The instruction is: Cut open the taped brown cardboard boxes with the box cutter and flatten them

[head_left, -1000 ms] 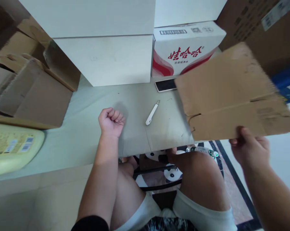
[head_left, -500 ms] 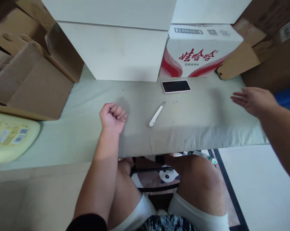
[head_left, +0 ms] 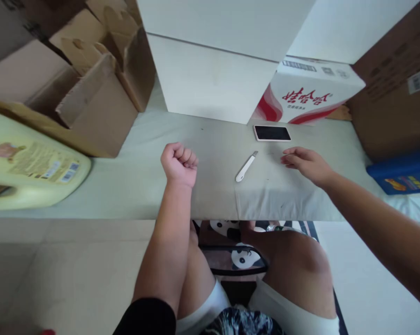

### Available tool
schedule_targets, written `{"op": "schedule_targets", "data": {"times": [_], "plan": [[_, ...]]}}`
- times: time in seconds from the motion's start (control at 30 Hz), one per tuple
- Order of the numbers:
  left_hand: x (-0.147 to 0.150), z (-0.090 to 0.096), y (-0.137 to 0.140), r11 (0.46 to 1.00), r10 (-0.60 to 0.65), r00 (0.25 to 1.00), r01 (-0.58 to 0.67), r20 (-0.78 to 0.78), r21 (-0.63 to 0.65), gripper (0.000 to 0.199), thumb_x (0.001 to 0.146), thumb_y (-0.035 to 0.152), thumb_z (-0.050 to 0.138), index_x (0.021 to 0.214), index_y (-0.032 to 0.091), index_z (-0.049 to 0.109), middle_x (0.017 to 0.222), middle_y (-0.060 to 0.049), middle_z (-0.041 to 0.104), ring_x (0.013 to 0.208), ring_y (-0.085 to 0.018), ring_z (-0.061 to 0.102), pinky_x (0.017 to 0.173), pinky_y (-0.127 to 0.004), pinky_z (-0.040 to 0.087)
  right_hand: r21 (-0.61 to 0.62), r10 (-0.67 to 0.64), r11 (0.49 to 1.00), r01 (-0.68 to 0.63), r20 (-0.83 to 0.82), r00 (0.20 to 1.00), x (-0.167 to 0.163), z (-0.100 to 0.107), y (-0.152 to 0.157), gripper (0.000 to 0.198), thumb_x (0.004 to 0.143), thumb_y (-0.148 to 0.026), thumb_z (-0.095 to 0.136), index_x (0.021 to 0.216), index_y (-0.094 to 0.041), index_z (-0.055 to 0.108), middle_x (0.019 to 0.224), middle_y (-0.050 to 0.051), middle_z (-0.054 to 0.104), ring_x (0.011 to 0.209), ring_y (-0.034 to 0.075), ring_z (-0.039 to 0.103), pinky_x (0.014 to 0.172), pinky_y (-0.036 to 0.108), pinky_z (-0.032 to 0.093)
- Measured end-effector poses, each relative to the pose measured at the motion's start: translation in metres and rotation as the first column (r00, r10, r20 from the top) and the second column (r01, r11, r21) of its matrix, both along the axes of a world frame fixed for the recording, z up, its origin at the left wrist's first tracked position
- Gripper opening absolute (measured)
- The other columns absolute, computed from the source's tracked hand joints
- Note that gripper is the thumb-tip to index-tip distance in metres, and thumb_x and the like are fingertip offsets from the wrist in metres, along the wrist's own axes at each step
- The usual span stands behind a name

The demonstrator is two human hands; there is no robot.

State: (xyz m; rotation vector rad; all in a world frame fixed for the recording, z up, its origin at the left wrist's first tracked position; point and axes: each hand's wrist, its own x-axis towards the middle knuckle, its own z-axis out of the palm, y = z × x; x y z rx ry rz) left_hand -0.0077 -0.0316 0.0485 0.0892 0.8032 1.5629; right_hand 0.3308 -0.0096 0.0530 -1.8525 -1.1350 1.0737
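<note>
A white utility knife (head_left: 246, 166) lies slantwise on the pale green cloth, its blade end pointing away from me. Behind it rests a phone (head_left: 272, 133) with a dark screen. My left hand (head_left: 179, 163) is closed in a fist on the cloth, left of the knife, and no object shows in it. Over the cloth to the knife's right, my right hand (head_left: 305, 163) has its fingers stretched out and slightly bent. It touches neither the knife nor the phone, and nothing shows in it.
Large white boxes (head_left: 213, 74) stand behind, beside a white-and-red printed carton (head_left: 305, 95). Opened brown cardboard boxes (head_left: 101, 111) and a pale yellow jug (head_left: 42, 167) are on the left. A big brown box (head_left: 398, 88) and a blue package (head_left: 405, 174) are at the right.
My right hand has come in from the far right towards the knife. The camera view has turned left. My left hand stays in a fist; the knife and phone lie as before.
</note>
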Motion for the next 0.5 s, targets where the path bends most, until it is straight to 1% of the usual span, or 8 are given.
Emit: {"op": "schedule_targets", "data": {"times": [0.07, 0.13, 0.27, 0.33, 0.4, 0.43, 0.47, 0.5], "plan": [[-0.008, 0.003, -0.003, 0.999, 0.049, 0.998, -0.050, 0.035, 0.006, 0.046, 0.093, 0.020, 0.041, 0.061, 0.021, 0.007, 0.053, 0.005, 0.005, 0.040, -0.008, 0.012, 0.040, -0.024, 0.016, 0.032, 0.150, 0.988, -0.151, 0.031, 0.988, -0.039, 0.000, 0.009, 0.013, 0.087, -0.006, 0.071, 0.083, -0.018, 0.074, 0.073, 0.002, 0.076, 0.069, 0.012, 0.067, 0.070, 0.023, 0.053], [-0.016, 0.005, -0.007, 0.996, 0.087, 0.994, -0.088, 0.072, 0.002, 0.045, 0.093, 0.018, 0.039, 0.062, 0.021, 0.007, 0.053, 0.005, 0.004, 0.040, -0.008, 0.012, 0.040, -0.024, 0.015, 0.094, 0.342, 0.932, -0.351, 0.099, 0.935, -0.084, -0.001, 0.019, 0.013, 0.085, -0.006, 0.071, 0.086, -0.019, 0.074, 0.075, 0.000, 0.077, 0.071, 0.012, 0.067, 0.075, 0.025, 0.052], [-0.032, 0.006, -0.011, 0.989, 0.144, 0.981, -0.146, 0.130, -0.001, 0.043, 0.092, 0.018, 0.038, 0.062, 0.021, 0.007, 0.054, 0.005, 0.003, 0.040, -0.008, 0.013, 0.041, -0.024, 0.014, 0.241, 0.629, 0.722, -0.648, 0.163, 0.761, -0.187, 0.002, 0.039, 0.019, 0.082, -0.012, 0.073, 0.098, -0.022, 0.073, 0.072, -0.004, 0.074, 0.066, 0.013, 0.064, 0.074, 0.028, 0.053], [-0.040, 0.006, -0.011, 0.983, 0.183, 0.973, -0.185, 0.140, 0.007, 0.043, 0.093, 0.017, 0.037, 0.063, 0.022, 0.007, 0.054, 0.005, 0.003, 0.040, -0.008, 0.012, 0.040, -0.025, 0.013, 0.350, 0.719, 0.595, -0.724, 0.170, 0.674, -0.242, 0.011, 0.045, 0.028, 0.081, -0.012, 0.072, 0.107, -0.024, 0.071, 0.069, -0.007, 0.071, 0.061, 0.012, 0.060, 0.071, 0.028, 0.054], [-0.046, 0.006, -0.009, 0.972, 0.232, 0.963, -0.235, 0.138, 0.002, 0.043, 0.094, 0.016, 0.036, 0.064, 0.021, 0.007, 0.053, 0.005, 0.003, 0.040, -0.007, 0.010, 0.040, -0.025, 0.012, 0.427, 0.784, 0.454, -0.782, 0.226, 0.578, -0.295, 0.028, 0.046, 0.040, 0.082, -0.010, 0.067, 0.119, -0.024, 0.067, 0.070, -0.010, 0.069, 0.063, 0.010, 0.062, 0.078, 0.030, 0.057], [-0.048, 0.006, -0.008, 0.967, 0.254, 0.958, -0.255, 0.133, -0.010, 0.042, 0.095, 0.014, 0.036, 0.065, 0.021, 0.007, 0.053, 0.005, 0.004, 0.040, -0.007, 0.009, 0.040, -0.025, 0.012, 0.419, 0.808, 0.397, -0.817, 0.263, 0.527, -0.320, 0.037, 0.045, 0.047, 0.083, -0.009, 0.063, 0.128, -0.024, 0.063, 0.070, -0.011, 0.068, 0.067, 0.011, 0.064, 0.084, 0.032, 0.058], [-0.050, 0.005, -0.007, 0.962, 0.271, 0.954, -0.271, 0.124, -0.023, 0.042, 0.095, 0.013, 0.036, 0.065, 0.021, 0.008, 0.053, 0.005, 0.004, 0.040, -0.007, 0.008, 0.040, -0.026, 0.012, 0.367, 0.826, 0.363, -0.856, 0.299, 0.478, -0.343, 0.046, 0.043, 0.055, 0.086, -0.009, 0.058, 0.138, -0.026, 0.057, 0.074, -0.012, 0.069, 0.074, 0.011, 0.068, 0.091, 0.034, 0.058], [-0.050, 0.004, -0.005, 0.958, 0.286, 0.952, -0.284, 0.111, -0.030, 0.042, 0.095, 0.012, 0.036, 0.065, 0.020, 0.008, 0.052, 0.005, 0.006, 0.040, -0.007, 0.009, 0.041, -0.026, 0.012, 0.289, 0.828, 0.373, -0.882, 0.324, 0.457, -0.363, 0.053, 0.041, 0.063, 0.088, -0.009, 0.052, 0.148, -0.030, 0.048, 0.081, -0.013, 0.071, 0.082, 0.011, 0.070, 0.097, 0.035, 0.056]]}}
